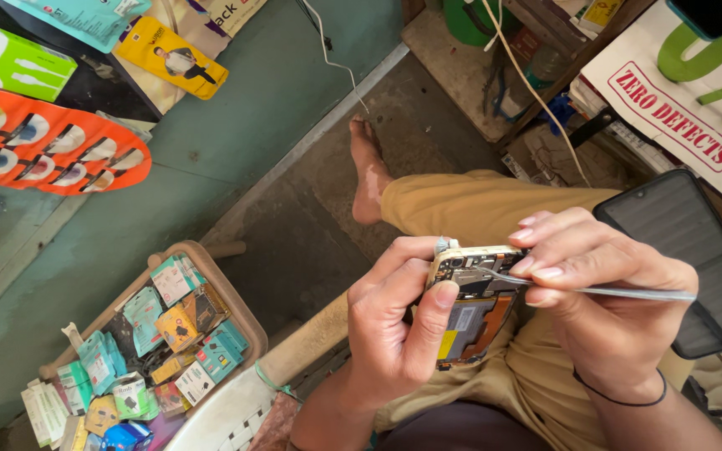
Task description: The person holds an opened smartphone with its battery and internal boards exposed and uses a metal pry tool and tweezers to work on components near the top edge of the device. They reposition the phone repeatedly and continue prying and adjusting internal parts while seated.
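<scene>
Right now my left hand (394,330) is wrapped around one opened phone (471,305), back cover off, with the thumb lying over its lower edge and the fingers curled behind it, just right of the frame's centre. My right hand (603,305) is pinched closed on one pair of thin metal tweezers (595,291), whose tips touch the phone's upper part near the camera. A black band (620,399) circles that wrist. One dark phone screen panel (699,259) rests on my lap at the right edge, beside my tan trousers (470,205). One bare foot (369,171) shows on the floor above centre. At lower left sits one basket (240,296) crowded with small packets, too many to count. One orange card of earphones (43,146) lies at upper left, with one yellow packet (173,54) above it.
</scene>
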`<state>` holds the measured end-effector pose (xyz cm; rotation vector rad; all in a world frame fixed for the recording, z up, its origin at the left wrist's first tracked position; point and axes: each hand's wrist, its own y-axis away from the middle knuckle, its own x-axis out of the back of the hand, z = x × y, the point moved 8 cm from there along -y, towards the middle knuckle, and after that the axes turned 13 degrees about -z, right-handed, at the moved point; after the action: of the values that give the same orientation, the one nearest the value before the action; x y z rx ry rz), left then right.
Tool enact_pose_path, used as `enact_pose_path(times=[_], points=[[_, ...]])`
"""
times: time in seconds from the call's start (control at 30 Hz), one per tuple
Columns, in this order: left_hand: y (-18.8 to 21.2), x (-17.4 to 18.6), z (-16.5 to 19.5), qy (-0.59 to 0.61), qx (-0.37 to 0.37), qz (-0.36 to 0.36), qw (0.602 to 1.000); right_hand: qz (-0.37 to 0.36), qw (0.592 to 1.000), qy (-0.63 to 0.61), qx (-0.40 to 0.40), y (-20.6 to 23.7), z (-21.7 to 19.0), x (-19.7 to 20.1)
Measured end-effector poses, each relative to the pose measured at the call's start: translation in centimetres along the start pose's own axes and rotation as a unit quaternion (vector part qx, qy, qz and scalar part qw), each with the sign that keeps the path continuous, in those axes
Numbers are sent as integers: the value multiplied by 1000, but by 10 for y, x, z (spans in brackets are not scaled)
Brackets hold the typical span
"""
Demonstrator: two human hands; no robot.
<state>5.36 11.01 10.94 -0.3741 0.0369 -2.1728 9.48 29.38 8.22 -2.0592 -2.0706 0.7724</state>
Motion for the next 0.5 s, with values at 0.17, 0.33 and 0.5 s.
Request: enact_pose_path(times=[0.17,0.33,0.5], points=[[0,-1,0,5,5,-1,1000,-1,1000,18,7,-1,-1,-1],[0,0,2,1,-4,-3,1000,-5,1000,23,18,-1,-2,-2],[0,1,2,-9,-4,0,1000,-11,998,63,22,-3,-4,-3]])
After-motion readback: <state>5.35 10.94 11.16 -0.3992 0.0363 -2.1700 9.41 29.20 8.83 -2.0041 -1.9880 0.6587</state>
